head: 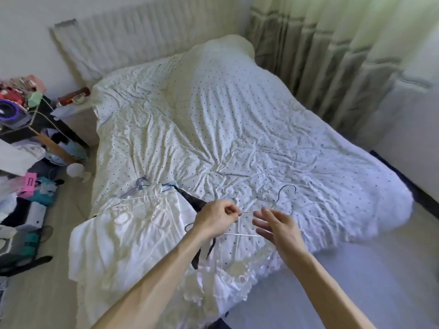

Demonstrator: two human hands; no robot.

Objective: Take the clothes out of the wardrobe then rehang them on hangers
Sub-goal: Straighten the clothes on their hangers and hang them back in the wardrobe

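The thin white wire hanger with a grey metal hook (pixel 249 211) is held low over the white, dark-dotted duvet (pixel 213 127) of the bed, its hook pointing away from the person. The left hand (pixel 216 218) pinches 1 end of the wire, thumb and fingers (pixel 231 210) clamped on it. The right hand (pixel 278 224) is just right of the hanger, its fingers (pixel 261 223) spread and relaxed, holding nothing. Whether they touch the wire cannot be told.

The hanger looks light and springy. It should twist easily if held by 1 tip, so a grip at the neck below the hook would probably steady it better.

Directly below the hanger lies a glossy white lace-trimmed garment (pixel 237 271), likely slippery and apt to slide off thin wire. It is best lifted by its shoulder straps. Left of the hanger a crumpled white cotton garment (pixel 133 233) is spread flat, soft and limp. A black strappy garment (pixel 192 200) runs between the 2. A second grey hook shows under the left wrist; what it belongs to is unclear.

Further left of the hanger are pale blue hangers (pixel 142 182), and far to the right hang striped pale curtains (pixel 332 55).
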